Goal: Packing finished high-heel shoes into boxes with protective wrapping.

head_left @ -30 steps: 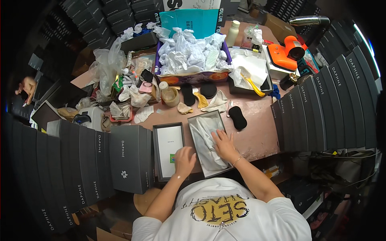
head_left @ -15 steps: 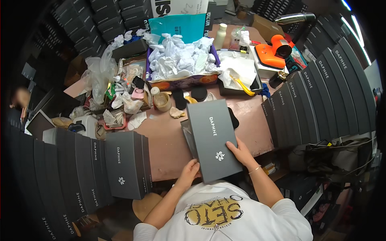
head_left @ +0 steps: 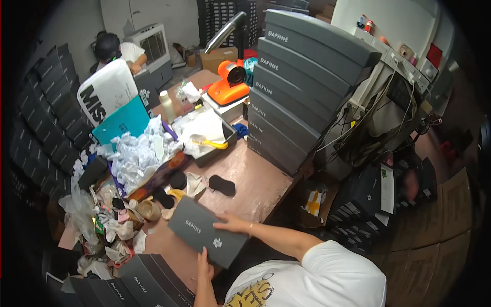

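A dark grey shoebox lies in front of me at the table's near edge, its lid facing up with white lettering and a small white emblem. My right hand grips it by the far right edge, fingers reaching onto the lid. At the near side, my left hand holds the box's edge, fingers pointing up against it. The box's contents are hidden. Just beyond it are a black oval pad and a crumpled cream cloth.
A tall shoebox stack rises at the right table edge; another row stands at lower left. Behind lie a carton of crumpled white paper, an open tray with a yellow-handled tool, and an orange device. A person sits beyond.
My view has swung to the right, bringing the right-hand stack and a seated person into sight. Both hands still hold the shoebox, which now appears more slanted and lower left.
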Demonstrator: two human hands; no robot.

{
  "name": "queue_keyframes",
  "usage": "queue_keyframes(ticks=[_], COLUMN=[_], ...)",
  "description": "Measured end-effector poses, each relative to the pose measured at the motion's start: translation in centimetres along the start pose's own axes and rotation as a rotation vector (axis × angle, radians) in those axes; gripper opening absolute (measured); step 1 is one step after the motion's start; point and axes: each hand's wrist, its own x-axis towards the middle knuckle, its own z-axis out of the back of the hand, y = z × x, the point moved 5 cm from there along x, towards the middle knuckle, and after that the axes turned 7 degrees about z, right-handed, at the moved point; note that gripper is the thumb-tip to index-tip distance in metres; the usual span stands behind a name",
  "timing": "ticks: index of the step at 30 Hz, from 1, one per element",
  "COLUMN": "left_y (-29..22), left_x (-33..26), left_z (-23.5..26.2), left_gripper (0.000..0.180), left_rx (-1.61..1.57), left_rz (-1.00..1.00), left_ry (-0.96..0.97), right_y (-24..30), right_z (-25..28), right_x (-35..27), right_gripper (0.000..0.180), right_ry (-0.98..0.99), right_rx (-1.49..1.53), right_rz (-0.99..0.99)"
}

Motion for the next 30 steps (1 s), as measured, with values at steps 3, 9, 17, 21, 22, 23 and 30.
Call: queue_keyframes(ticks=[3, 9, 17, 21, 22, 23, 30], left_y=[-4.8, -27.9, -41.0, -35.9, -34.8, -33.8, -19.5], left_x=[-4.4, -14.0, -24.3, -25.5, -24.4, -22.9, -20.8], left_z=[-4.2, -24.0, -52.0, -57.6, -58.0, -57.8, -35.1], left_gripper=[0.059, 0.046, 0.076, 0.093, 0.076, 0.06, 0.061], left_rx=[-0.325, -0.335, 0.156, 0.603, 0.716, 0.84, 1.414], left_rz=[0.004, -0.581, -0.98, -0.932, -1.019, -1.103, -0.819], left_ry=[0.114, 0.591, 0.783, 0.724, 0.734, 0.724, 1.053], right_y=[7.6, 25.4, 30.6, 25.3, 22.5, 21.8, 16.9], right_z=[2.9, 23.1, 54.5, 65.4, 67.4, 67.1, 48.8], right_x=[-5.0, -17.4, -25.4, -23.4, -22.6, -22.6, -23.7], right_gripper=[0.094, 0.099, 0.061, 0.059, 0.067, 0.065, 0.032], right_ry=[0.076, -0.45, -0.715, -0.694, -0.717, -0.79, -1.14], right_rx=[0.233, -0.477, 0.215, 0.305, 0.285, 0.296, 0.454], right_rz=[0.336, 1.156, 1.259, 0.922, 0.858, 0.837, 1.248])
